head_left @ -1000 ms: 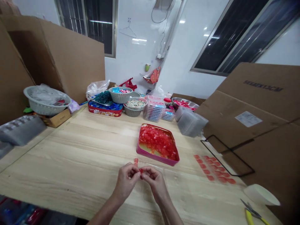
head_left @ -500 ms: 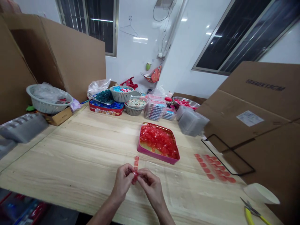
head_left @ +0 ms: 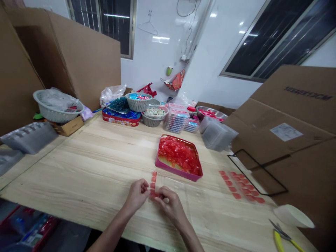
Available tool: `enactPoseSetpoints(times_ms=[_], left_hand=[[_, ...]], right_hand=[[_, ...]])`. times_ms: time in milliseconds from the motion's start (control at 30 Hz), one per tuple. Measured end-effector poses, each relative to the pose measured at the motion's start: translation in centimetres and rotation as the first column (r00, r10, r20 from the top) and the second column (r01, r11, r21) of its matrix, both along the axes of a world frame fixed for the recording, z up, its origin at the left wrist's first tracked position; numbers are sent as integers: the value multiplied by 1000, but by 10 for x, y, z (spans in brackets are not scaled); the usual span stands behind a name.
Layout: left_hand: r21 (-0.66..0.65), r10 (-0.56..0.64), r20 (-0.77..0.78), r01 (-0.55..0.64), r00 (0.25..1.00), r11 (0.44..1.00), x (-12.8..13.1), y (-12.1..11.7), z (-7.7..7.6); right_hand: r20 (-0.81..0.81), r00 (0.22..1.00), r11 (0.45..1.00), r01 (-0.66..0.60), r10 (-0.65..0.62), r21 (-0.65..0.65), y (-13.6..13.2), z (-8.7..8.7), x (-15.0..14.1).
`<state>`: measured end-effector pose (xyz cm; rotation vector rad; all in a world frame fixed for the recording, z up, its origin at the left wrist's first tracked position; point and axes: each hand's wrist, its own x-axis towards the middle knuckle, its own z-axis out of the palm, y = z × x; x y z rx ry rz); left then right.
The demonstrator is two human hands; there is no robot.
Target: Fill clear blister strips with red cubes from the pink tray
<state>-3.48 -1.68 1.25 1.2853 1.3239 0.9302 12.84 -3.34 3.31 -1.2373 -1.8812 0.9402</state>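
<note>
A short column of small red translucent pieces [head_left: 153, 179] lies along the left edge of a clear plastic sheet or tray [head_left: 178, 185] on the table. My right hand [head_left: 170, 203] has its thumb and fingers closed at the lowest red piece, partly covering it. Just left of the column, my left hand [head_left: 137, 196] is closed with curled fingertips; whatever is between them, if anything, cannot be made out. Beyond both hands stands a pink-rimmed square tin [head_left: 178, 173] holding a heap of similar red pieces.
On the right lie rows of red pieces [head_left: 241, 185], a black wire frame [head_left: 258, 190], a white bowl [head_left: 294, 216] and yellow-handled pliers [head_left: 280, 236]. Along the back stand baskets [head_left: 138, 104], stacked clear boxes [head_left: 175, 120] and a steel bowl [head_left: 223, 117]. Cardboard [head_left: 288, 112] walls the right side.
My hands have moved apart: the left drew back left from the red piece both were fingering. The right stays by the column's lower end. The camera view shifted slightly.
</note>
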Motion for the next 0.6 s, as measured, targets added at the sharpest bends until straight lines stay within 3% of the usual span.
enactPoseSetpoints(times_ms=[200, 267, 367, 433, 500, 600], left_hand=[[45, -1, -136, 7, 991, 999, -1, 1, -19], [65, -3, -172, 15, 985, 998, -1, -2, -18], [143, 1, -281, 41, 960, 989, 3, -8, -11], [235, 19, -455, 99, 890, 967, 8, -11, -7], [316, 23, -631, 230, 776, 920, 17, -13, -4], [287, -96, -774, 482, 626, 828, 30, -10, -5]], right_hand=[[364, 931, 996, -3, -28, 86, -10, -17, -15], [384, 923, 995, -14, -26, 101, -10, -16, -17], [283, 959, 996, -30, 6, 82, -6, -10, -11], [162, 986, 994, 30, -47, 104, 3, -5, 0], [67, 985, 973, 146, -160, 181, 19, 0, 16], [112, 939, 918, 285, -325, 275, 56, 8, 46]])
